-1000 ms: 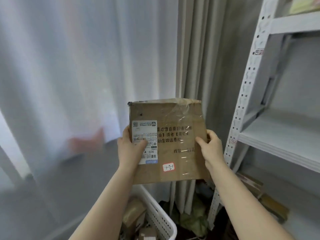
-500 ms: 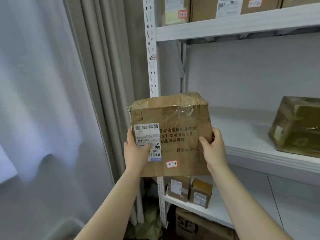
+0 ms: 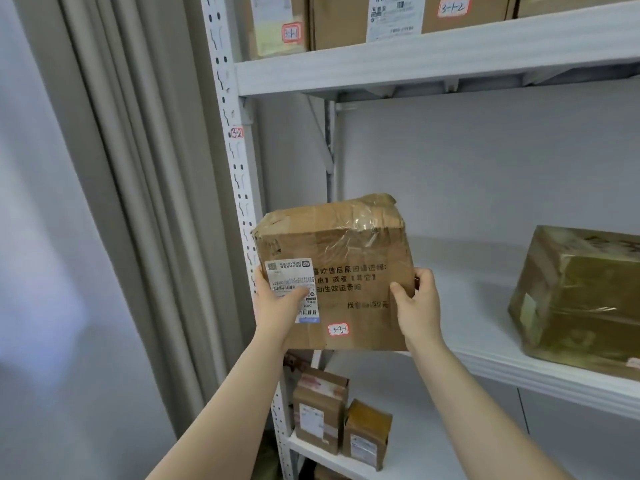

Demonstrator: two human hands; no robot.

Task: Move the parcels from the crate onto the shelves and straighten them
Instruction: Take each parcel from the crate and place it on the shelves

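Beige pleated curtain point(image 3: 145, 202), pale wall point(image 3: 485, 168), possibly sheer drape point(image 3: 41, 237) at left

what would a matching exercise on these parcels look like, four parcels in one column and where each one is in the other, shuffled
Parcels
1. big labelled parcel
2. tape-wrapped parcel
3. taller small parcel
4. parcel tagged 3-1-2

Places
A. on the top shelf
B. held between the left hand and the right hand
C. standing on the lower shelf
D. lying on the middle shelf, at the right

Pairs: 1-B, 2-D, 3-C, 4-A
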